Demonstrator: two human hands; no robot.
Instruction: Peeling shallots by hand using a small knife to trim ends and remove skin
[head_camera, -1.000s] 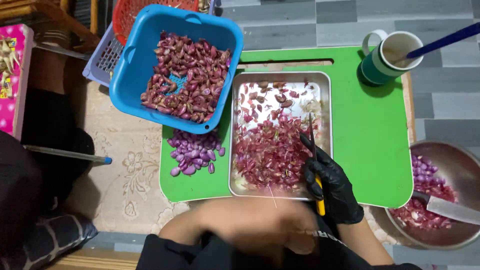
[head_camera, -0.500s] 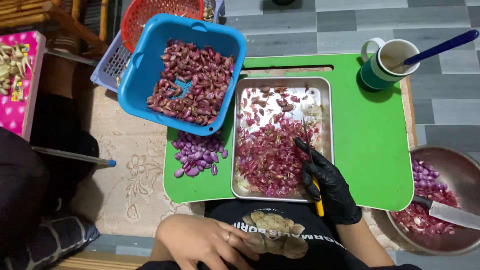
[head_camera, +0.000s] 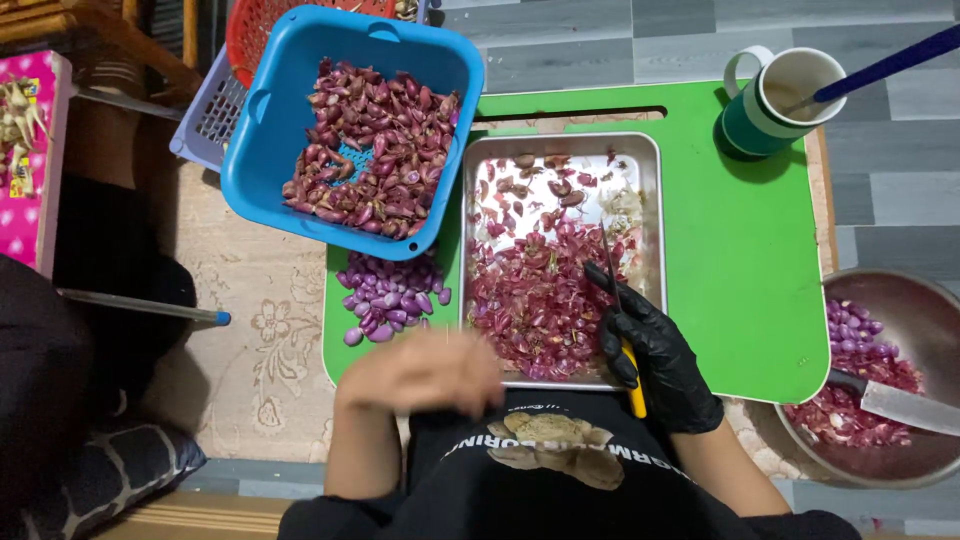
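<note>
Rising blurred from the lap to the near edge of the metal tray (head_camera: 655, 160) of shallot skins, the bare left hand (head_camera: 425, 370) shows no readable grip, while the gloved right hand (head_camera: 655, 350) pinches a yellow-handled knife (head_camera: 622, 320) over that tray.

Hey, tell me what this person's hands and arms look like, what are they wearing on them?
The right hand wears a glossy black glove that ends at the wrist. The left hand is bare and motion-blurred, so no ring or other detail can be made out. Both forearms are bare, with no sleeves over them. No watch or bracelet shows.
</note>
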